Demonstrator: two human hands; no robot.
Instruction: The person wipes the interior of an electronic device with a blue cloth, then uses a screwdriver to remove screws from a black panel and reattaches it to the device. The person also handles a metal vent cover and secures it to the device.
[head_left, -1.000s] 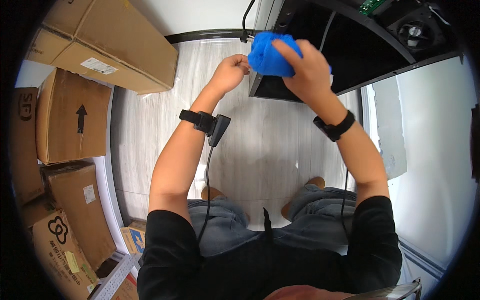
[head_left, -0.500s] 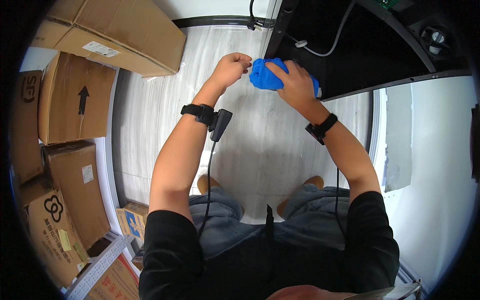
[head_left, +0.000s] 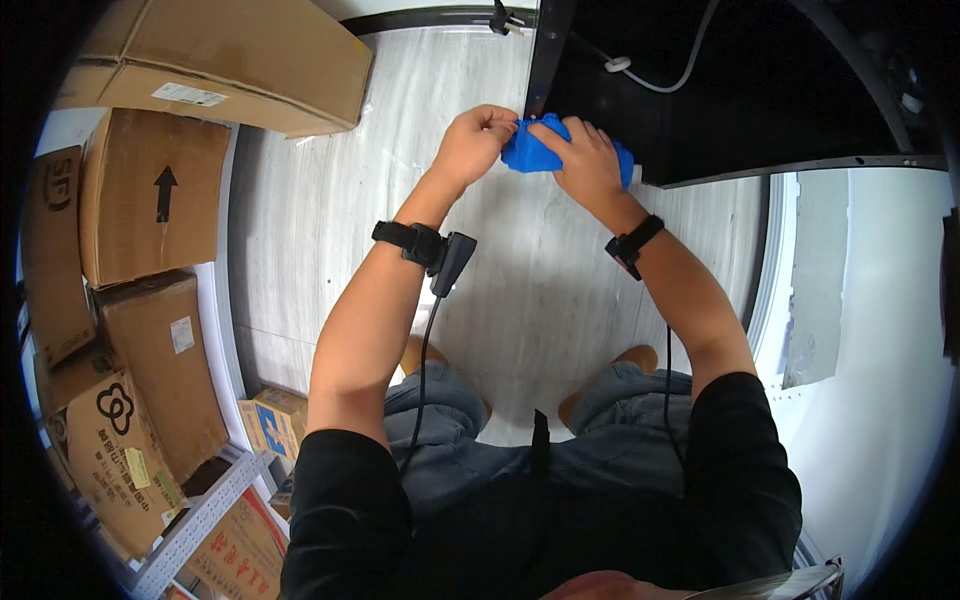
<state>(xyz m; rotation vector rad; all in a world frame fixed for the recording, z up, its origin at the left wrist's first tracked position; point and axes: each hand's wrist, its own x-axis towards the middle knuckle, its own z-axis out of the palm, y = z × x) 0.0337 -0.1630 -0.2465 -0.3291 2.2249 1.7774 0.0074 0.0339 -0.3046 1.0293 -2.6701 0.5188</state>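
Crumpled blue cloth (head_left: 530, 154), thin and gathered, is bunched up ahead of me at the lower corner of a black cabinet. My right hand (head_left: 588, 165) wraps over its right part from above, fingers curled around it. With thumb and fingers pinched, my left hand (head_left: 478, 142) meets the cloth's left edge; whatever lies between those fingertips is mostly hidden. A small whitish end shows just past the right side of the blue bundle, and I cannot make out what it is. Black straps with small devices circle both wrists.
The open black cabinet (head_left: 700, 130) fills the upper right, a grey cable (head_left: 668, 88) inside. A black plug (head_left: 505, 20) lies near the far wall. Cardboard boxes (head_left: 155, 195) line the left, some on a white metal shelf (head_left: 200, 525). Cords hang from my wrists.
My left hand has moved slightly right and now meets the blue cloth's edge, from which it was apart. My right hand keeps its hold. The view has shifted a little.
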